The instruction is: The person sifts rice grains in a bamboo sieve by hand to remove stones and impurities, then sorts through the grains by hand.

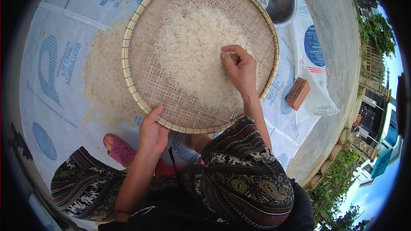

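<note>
A round woven bamboo winnowing tray (125, 60), its rim bound with green ties, is held over my lap. Pale grains that look like rice (195, 47) lie heaped across its middle and right part. My left hand (153, 134) grips the near left rim, thumb on top and the other fingers hidden below. Above the right side of the grain, my right hand (241, 69) has its thumb and fingertips pinched together. Whatever is between those fingertips is too small to make out.
Printed white woven sheeting (47, 115) covers the ground, with spilled husks or grain (107, 68) on the left. A metal basin (280, 0) stands at the upper right. A reddish brick (298, 93) rests on the sheet's right side. A pink sandal (120, 149) shows below the tray.
</note>
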Motion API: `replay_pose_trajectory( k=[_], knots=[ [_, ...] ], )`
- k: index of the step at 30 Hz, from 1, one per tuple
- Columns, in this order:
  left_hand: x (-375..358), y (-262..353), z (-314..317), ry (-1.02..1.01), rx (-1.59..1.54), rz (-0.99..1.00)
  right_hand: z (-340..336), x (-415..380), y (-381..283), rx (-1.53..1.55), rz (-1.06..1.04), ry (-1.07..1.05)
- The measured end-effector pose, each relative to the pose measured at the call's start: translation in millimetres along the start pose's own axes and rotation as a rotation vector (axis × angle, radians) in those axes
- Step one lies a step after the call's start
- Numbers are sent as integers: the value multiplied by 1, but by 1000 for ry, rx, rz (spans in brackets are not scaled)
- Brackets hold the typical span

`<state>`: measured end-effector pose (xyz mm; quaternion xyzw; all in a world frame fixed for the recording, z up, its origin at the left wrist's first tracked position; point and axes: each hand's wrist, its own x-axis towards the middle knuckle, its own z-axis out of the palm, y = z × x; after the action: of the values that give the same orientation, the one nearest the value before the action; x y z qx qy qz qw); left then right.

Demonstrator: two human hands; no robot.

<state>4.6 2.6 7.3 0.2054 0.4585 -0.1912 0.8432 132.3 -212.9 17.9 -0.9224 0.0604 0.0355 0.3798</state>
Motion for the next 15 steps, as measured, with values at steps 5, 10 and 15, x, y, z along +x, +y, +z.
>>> replay_pose_trajectory(
  k=[5,10,15],
  knots=[
    [0,0,-1,-8,3,-8,0,1,6,76,28,1],
    [-1,1,1,0,-3,-2,-12,3,5,621,262,-162],
    [-2,2,2,-4,4,-4,-18,7,12,1330,404,-383]
  ],
)
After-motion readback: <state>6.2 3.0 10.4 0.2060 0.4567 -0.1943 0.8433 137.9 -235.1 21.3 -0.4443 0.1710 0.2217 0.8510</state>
